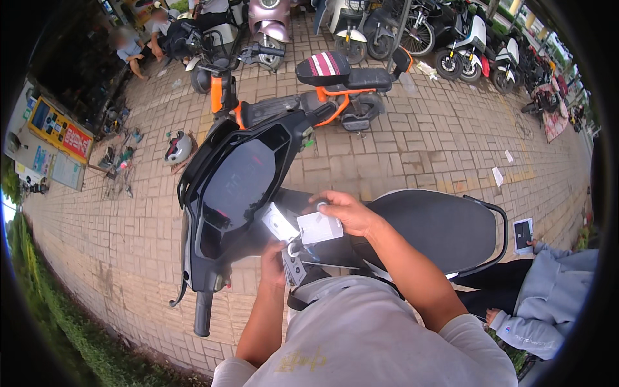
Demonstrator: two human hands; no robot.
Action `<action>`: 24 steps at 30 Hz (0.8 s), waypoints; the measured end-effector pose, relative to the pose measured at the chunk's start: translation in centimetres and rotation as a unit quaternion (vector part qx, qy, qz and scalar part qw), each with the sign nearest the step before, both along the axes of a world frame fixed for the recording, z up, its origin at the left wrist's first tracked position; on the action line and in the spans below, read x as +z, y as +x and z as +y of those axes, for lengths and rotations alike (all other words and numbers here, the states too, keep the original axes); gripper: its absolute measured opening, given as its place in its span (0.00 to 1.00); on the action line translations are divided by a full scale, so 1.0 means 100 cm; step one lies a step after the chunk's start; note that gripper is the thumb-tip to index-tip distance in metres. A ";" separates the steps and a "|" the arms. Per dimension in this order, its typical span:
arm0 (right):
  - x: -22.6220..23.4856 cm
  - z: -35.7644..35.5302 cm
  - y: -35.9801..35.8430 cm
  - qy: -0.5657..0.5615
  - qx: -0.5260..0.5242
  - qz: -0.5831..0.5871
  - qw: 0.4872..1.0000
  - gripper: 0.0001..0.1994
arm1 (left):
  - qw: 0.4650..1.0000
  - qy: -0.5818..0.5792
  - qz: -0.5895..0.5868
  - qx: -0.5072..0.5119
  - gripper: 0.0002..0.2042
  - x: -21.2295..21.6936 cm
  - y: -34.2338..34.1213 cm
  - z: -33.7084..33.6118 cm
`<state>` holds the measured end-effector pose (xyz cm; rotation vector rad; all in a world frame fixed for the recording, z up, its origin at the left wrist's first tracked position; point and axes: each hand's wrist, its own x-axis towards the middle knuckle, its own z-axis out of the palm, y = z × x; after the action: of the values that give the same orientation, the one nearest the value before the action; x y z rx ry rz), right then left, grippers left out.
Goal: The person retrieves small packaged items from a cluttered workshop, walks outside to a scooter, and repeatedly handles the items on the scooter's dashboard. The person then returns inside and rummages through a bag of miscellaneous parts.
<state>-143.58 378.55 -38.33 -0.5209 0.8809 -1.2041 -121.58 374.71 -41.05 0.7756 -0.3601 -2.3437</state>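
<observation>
My right hand (345, 211) is closed on a flat white rectangular piece (320, 228), with thumb and fingers at its upper edge by a small round white part. My left hand (273, 266) is closed round the lower end of a second white piece (280, 223), which tilts toward the dashboard. A grey printed card-like piece (294, 268) hangs just beside the left fingers; whether they grip it too, I cannot make out. Both hands are above the footwell of a dark electric scooter, between its dashboard (238, 179) and its black seat (433, 227).
Beyond the dashboard stands an orange and black scooter (271, 108). A helmet (178, 148) lies on the brick paving. To my right, a person in a grey sleeve (545, 302) holds a tablet-like device (523, 236). Parked scooters line the far side; a hedge (58, 303) runs at left.
</observation>
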 end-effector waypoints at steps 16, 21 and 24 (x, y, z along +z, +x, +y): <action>-0.015 -0.021 0.032 -0.059 -0.076 -0.142 0.985 0.10 | 0.902 -0.406 -0.148 -0.031 0.12 0.011 0.015 0.023; -0.024 -0.060 0.051 0.028 -0.084 -0.141 0.986 0.10 | 0.883 -0.404 -0.235 0.030 0.13 0.014 0.011 0.010; -0.029 -0.080 0.056 0.056 -0.082 -0.144 0.985 0.12 | 0.873 -0.401 -0.271 0.058 0.13 0.012 0.009 0.003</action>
<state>-138.01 370.56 -41.24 -0.1780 0.7470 -1.3312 -120.72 375.02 -39.87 0.9558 -1.3733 -1.5725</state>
